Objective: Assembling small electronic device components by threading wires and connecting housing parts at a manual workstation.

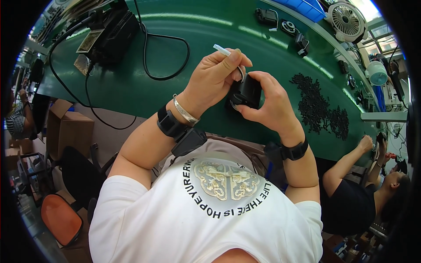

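L hand (215, 76) pinches a thin white stick (222, 50) w/ thumb and forefinger, tip down at the small black box (246, 92). R hand (267, 103) is closed round that box, held up over the near edge of the green counter (184, 30). I judge I'm mid-insertion; next needs a steady box & careful aim. Pile of black bits (322, 107) right, black cable (162, 57) far left.

The 2 hands meet over the counter (184, 26) near its front edge. A pile of small parts (322, 107) lies to the right. A device (109, 33) stands behind at left, a fan (346, 19) behind at right.
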The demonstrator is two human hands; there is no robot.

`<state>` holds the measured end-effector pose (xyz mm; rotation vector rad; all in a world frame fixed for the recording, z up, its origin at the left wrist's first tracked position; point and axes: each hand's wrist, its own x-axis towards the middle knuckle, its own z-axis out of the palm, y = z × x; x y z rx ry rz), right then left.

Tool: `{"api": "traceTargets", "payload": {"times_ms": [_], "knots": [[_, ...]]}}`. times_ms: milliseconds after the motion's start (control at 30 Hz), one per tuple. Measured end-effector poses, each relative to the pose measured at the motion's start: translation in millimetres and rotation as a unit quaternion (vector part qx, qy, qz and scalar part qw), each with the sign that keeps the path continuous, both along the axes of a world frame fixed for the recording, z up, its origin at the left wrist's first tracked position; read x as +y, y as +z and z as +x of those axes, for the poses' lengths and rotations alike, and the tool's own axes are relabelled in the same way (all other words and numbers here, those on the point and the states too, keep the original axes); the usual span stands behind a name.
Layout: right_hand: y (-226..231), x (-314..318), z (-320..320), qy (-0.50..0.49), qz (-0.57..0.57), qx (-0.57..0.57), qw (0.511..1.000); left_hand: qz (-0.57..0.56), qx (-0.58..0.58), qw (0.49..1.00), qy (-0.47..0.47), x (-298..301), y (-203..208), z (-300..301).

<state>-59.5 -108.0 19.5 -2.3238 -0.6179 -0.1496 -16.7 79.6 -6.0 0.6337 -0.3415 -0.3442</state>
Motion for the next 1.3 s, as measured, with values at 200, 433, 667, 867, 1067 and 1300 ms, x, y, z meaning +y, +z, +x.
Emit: {"api": "traceTargets", "payload": {"times_ms": [200,433,667,867,1067,1300], "knots": [[-10,-2,-8,-0.007,0.060,0.032,0.998,-0.014,-0.042,0.999,0.025,10,9,13],[-26,-1,-3,-0.015,0.016,0.003,1.000,0.475,-0.231,0.847,0.055,21,2,0],[-31,-1,-2,0.002,0.001,-0.010,1.000,0.551,-0.304,0.773,0.084,17,0,-7],[-26,-2,-2,0.019,0.017,0.030,0.999,0.520,-0.179,0.834,0.049,20,0,-9],[-26,-5,0,0.034,0.006,0.026,0.999,0.510,-0.204,0.836,0.011,35,-5,-11],[-21,-8,5,0.075,-0.021,0.029,0.997,0.639,-0.400,0.653,0.073,37,-19,-37]]}}
